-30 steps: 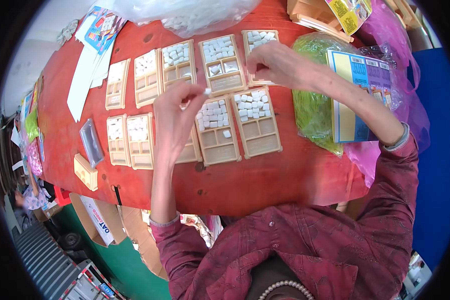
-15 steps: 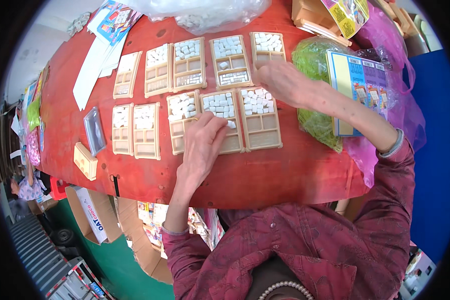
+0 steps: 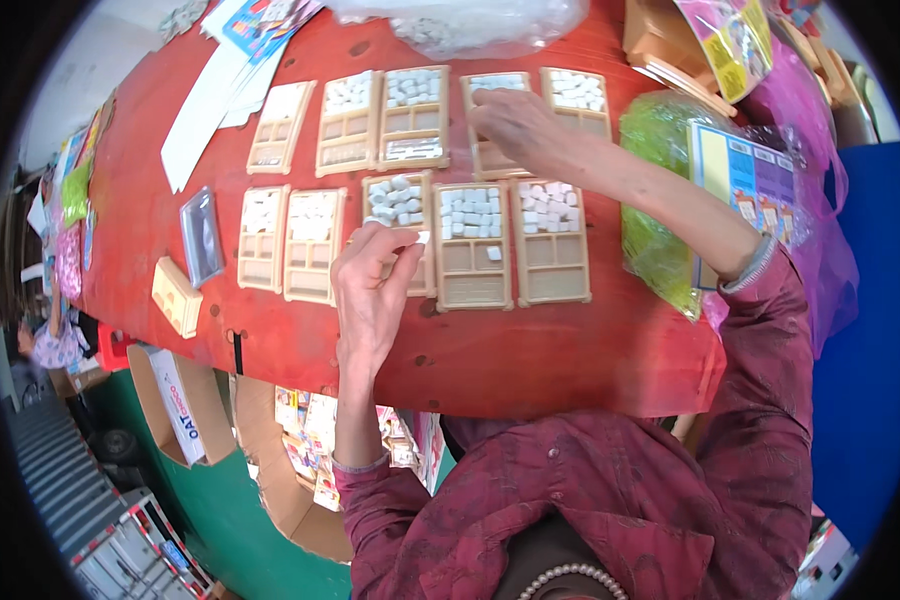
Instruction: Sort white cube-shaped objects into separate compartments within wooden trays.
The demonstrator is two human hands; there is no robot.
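My left hand (image 3: 370,285) pinches a small white tile (image 3: 423,238) at the front edge of a beige tray (image 3: 421,292) in the near row, partly covering that tray. To its right stands a similar tray (image 3: 473,288), its upper section packed with white tiles (image 3: 471,212) and one loose white tile (image 3: 494,254) in a small compartment. My right hand (image 3: 530,130) reaches over a far-row tray (image 3: 468,98), its fingers closed and bent down; whatever they hold is hidden. A tray of tiles (image 3: 551,288) stands at the near row's right end.
More tile trays (image 3: 315,285) stand to the left in both rows on the red table (image 3: 530,365). A clear plastic packet (image 3: 202,238) and a beige block-like piece (image 3: 176,297) lie at left. White sheets (image 3: 205,130), a clear bag (image 3: 450,25) and a green bag (image 3: 650,190) surround the trays.
My left hand has moved left to the neighbouring near-row tray, leaving a loose tile in the one it was over. My right hand has shifted left over another far-row tray. The view has shifted slightly.
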